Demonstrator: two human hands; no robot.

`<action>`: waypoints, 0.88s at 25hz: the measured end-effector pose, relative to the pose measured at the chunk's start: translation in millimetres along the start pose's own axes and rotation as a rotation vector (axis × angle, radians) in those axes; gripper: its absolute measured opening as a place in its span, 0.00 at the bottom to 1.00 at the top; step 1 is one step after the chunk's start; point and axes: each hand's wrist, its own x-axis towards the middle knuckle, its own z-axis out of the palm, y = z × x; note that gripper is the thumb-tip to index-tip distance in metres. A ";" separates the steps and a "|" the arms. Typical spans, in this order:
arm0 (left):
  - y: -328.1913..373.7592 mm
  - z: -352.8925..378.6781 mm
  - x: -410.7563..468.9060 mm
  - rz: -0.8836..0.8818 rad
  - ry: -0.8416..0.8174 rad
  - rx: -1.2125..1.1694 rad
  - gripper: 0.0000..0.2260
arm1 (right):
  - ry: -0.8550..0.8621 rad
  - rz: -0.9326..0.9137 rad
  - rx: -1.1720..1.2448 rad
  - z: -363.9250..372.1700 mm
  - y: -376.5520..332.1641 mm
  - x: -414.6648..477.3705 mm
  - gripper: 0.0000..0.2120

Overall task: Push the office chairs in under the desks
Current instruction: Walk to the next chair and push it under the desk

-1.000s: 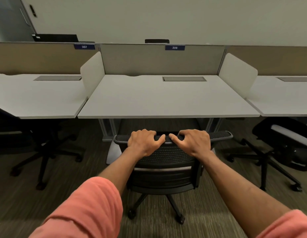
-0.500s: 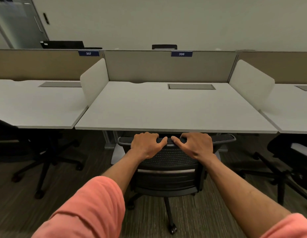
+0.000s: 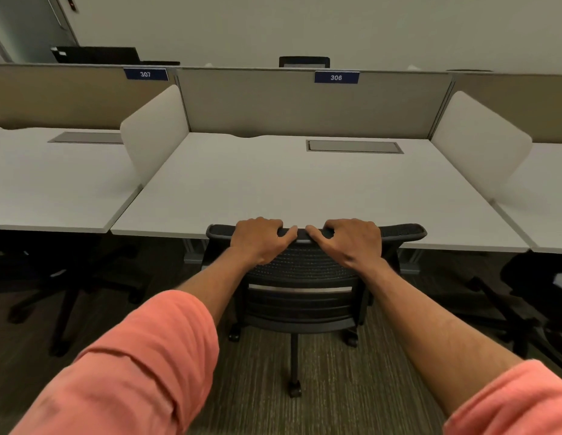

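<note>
The one wide-angle head camera looks forward and down, close above the chair (image 3: pixel 305 268) and desk (image 3: pixel 273 186).

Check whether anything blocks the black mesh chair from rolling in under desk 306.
Nothing visible does. The left hand and right hand grip the top of the chair, which sits at the front edge of the desk. The desk legs stand either side of it; the neighbouring chairs are apart. Under the desktop is mostly hidden.
</note>
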 end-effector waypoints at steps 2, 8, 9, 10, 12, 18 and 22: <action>-2.2 2.2 12.9 0.002 -0.005 0.001 0.25 | -0.004 0.002 -0.004 3.1 4.5 11.8 0.39; -8.0 7.4 41.9 0.005 0.000 0.000 0.25 | -0.010 0.003 -0.004 11.2 12.7 37.9 0.37; -8.7 8.1 45.5 0.005 0.001 0.003 0.25 | -0.011 0.002 -0.007 12.3 13.4 40.9 0.36; -9.4 8.7 48.7 0.005 0.001 0.004 0.25 | -0.012 0.003 -0.010 13.3 14.0 43.8 0.36; -10.2 9.6 54.9 0.008 -0.003 0.005 0.25 | -0.013 0.005 -0.014 14.8 15.2 49.3 0.37; -11.7 10.6 68.1 0.009 -0.004 -0.009 0.25 | -0.007 0.005 -0.014 17.0 20.2 60.8 0.37; -13.0 12.3 75.4 0.018 -0.007 -0.007 0.26 | 0.008 0.013 -0.010 17.9 23.1 67.2 0.37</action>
